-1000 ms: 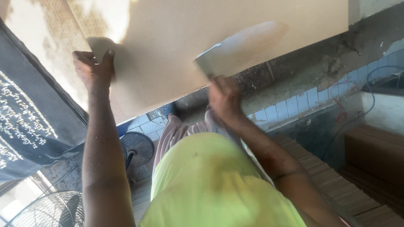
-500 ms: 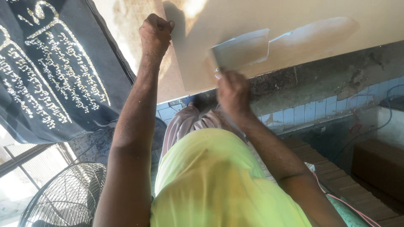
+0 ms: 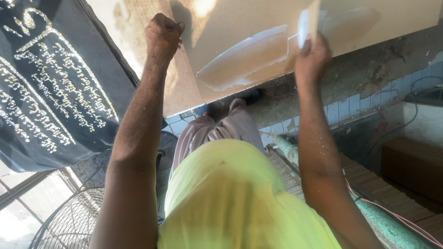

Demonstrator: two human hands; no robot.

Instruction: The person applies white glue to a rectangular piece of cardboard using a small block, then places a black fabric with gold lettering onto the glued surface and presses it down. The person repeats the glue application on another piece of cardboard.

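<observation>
A large tan board stands in front of me, with a pale smear of filler spread across it. My left hand is clenched in a fist at the board's left edge and seems to grip it. My right hand holds a flat scraper against the board, just right of the smear, with its white blade turned edge-on to me. Below the hands I see my yellow-green shirt and light trousers.
A dark cloth with glittering gold script hangs at the left. A standing fan is at the lower left. Blue tiles, a green pipe, a pink cable, wooden slats and a brown box lie at the right.
My right hand has moved right along the board with the scraper, leaving a wider pale smear; the blade now stands edge-on. My left hand went from flat fingers to a fist.
</observation>
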